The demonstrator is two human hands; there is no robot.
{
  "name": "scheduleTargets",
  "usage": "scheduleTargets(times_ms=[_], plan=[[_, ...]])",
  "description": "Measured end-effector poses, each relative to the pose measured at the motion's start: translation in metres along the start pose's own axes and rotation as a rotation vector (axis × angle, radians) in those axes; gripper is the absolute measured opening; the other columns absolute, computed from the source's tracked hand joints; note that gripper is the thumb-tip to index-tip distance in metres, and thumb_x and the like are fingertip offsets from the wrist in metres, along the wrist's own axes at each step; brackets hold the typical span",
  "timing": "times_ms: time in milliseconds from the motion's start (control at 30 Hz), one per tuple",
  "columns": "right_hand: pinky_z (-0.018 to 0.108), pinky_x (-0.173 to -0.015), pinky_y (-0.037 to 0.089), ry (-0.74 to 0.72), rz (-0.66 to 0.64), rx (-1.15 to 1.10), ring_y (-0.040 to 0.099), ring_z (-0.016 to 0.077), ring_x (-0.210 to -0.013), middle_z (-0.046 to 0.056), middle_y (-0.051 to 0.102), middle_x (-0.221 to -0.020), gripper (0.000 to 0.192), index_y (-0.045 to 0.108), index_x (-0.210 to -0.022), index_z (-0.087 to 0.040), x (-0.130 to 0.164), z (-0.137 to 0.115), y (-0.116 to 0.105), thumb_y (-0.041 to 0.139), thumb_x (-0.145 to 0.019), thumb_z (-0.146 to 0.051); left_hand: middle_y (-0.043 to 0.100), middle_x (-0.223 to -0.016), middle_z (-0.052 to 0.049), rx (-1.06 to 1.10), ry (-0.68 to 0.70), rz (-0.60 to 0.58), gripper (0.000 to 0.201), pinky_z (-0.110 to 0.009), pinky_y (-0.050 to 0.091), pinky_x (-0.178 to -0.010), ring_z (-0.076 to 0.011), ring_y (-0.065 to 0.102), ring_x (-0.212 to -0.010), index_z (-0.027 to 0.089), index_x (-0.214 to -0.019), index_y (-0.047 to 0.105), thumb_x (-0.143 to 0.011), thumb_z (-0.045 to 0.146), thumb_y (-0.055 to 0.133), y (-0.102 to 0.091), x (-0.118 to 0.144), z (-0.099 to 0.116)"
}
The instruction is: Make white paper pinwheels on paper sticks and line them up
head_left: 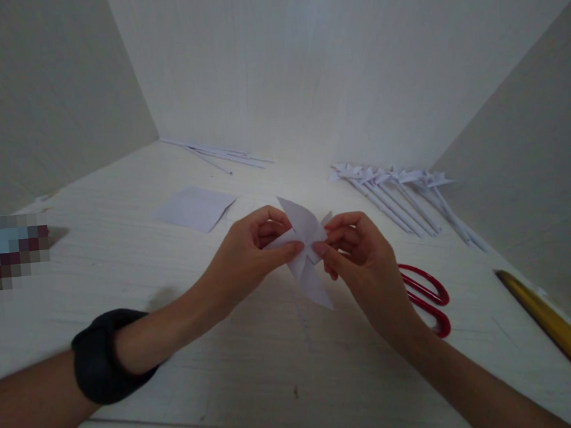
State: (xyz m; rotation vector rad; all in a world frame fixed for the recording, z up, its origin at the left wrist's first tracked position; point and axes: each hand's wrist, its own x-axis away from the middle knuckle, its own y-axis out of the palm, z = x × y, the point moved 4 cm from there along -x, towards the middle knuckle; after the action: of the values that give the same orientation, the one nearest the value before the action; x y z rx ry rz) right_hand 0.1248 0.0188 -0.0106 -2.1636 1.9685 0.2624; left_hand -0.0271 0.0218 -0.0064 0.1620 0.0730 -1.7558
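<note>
A folded white paper pinwheel is held above the white table between both hands. My left hand pinches its left side with thumb and fingers. Its right side is pinched by my right hand. One pointed blade sticks up and another hangs down below the fingers. A black band wraps my left wrist.
Red-handled scissors lie just right of my right hand. Several finished paper pinwheels on sticks lie at the back right. A square white sheet lies at the back left, thin paper sticks by the wall, and a yellow ruler at the far right.
</note>
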Motion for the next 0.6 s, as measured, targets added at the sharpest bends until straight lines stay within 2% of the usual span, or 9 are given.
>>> scheduleTargets(times_ms=[267,600], plan=[[0.02,-0.045,0.042,-0.015,0.007,0.059,0.055,0.0086,-0.057,-0.007,0.053,-0.07,0.028,0.049,-0.091,-0.024,0.0004,0.0035,-0.0017,0.069,-0.073,-0.018,0.073,-0.086,-0.004,-0.006,-0.023,0.012,0.015,-0.029,0.05,-0.071,-0.0178,0.067,-0.079,0.017,-0.08,0.059,-0.069,0.015,0.069,0.0002,-0.0003,-0.0004],[0.022,-0.051,0.045,-0.041,-0.011,0.145,0.058,0.0103,-0.062,-0.005,0.056,-0.075,0.027,0.049,-0.094,-0.024,0.0019,0.0034,0.001,0.067,-0.075,-0.02,0.071,-0.086,-0.004,-0.023,-0.011,-0.034,0.015,-0.032,0.05,-0.077,-0.0187,0.066,-0.083,0.017,-0.079,0.056,-0.069,0.014,0.067,0.0017,-0.0003,0.0004]])
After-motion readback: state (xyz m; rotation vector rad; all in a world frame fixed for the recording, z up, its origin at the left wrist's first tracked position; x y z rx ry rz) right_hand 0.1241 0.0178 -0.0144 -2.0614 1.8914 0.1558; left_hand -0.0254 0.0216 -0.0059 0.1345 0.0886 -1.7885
